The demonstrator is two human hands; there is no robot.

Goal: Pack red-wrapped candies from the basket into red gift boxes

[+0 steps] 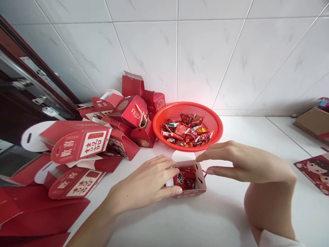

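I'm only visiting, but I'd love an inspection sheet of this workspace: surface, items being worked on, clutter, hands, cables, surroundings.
Surface: white worktop, seam visible at right.
Job's things: open red box with wrapped packets inside; red basket of similar packets just behind.
Clutter: pile of red boxes at left; brown cardboard and printed red piece at right.
Hands: left hand touches the box's left side; right hand is at its right side, thumb and fingers apart.
Cables: nothing seen.
Surroundings: tiled wall behind; dark door with keys at left.
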